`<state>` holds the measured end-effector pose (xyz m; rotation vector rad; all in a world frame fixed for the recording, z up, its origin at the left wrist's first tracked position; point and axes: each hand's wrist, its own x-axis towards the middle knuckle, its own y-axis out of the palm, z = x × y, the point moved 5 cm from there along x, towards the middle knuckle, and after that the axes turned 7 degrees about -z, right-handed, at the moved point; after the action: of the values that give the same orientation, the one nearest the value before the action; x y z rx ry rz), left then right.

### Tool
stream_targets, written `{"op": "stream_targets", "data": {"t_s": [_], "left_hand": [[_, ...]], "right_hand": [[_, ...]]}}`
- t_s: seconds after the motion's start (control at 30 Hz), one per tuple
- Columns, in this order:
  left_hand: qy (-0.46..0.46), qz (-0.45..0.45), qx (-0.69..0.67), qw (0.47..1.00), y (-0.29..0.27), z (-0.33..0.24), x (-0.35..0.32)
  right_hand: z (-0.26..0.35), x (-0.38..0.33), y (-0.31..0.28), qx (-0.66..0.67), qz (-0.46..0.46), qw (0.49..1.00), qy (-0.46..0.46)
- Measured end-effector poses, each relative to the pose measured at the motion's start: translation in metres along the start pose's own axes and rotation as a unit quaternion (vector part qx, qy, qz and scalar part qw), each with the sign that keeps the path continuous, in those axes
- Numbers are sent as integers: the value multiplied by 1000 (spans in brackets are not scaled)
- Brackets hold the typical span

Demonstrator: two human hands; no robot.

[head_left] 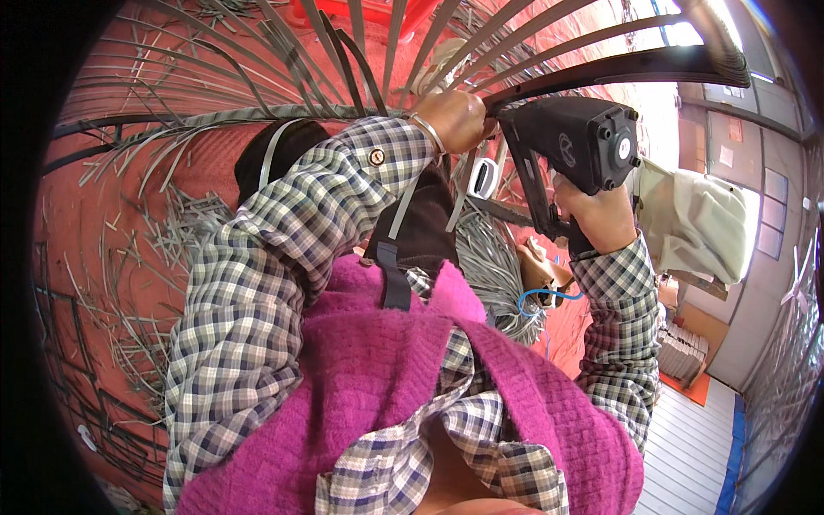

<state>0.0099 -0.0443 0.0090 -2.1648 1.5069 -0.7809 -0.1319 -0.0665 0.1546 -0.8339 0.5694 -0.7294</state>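
Note:
My right hand is wrapped round the grip of a black air staple gun, its nose pointing left along a dark frame. My left hand is closed at the rail of this black metal frame, just left of the gun's nose; its fingertips are mostly hidden. Flat grey weaving strips fan out from the rail away from me, and several cut ends hang along its near side. The frame rests across my knees, over dark trousers.
A bundle of grey strips lies beside my right leg, near a blue air hose. Scraps of strip litter the red floor. Black metal frames lie at the left. A pale cloth hangs at the right. Something red stands at the far edge.

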Motion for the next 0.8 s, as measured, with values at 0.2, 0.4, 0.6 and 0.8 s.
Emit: {"op": "stream_targets", "data": {"t_s": [0.2, 0.4, 0.6, 0.8], "left_hand": [[-3, 0, 1, 1000, -2, 1, -1], [-2, -23, 12, 1000, 6, 3, 1], [13, -41, -30, 999, 0, 6, 5], [68, -22, -99, 993, -16, 12, 8]], "right_hand": [[6, 1, 6, -12, -5, 1000, -14], [2, 2, 3, -44, -9, 999, 23], [2, -2, -2, -47, -59, 996, -51], [-52, -31, -63, -34, -150, 988, 15]]}}
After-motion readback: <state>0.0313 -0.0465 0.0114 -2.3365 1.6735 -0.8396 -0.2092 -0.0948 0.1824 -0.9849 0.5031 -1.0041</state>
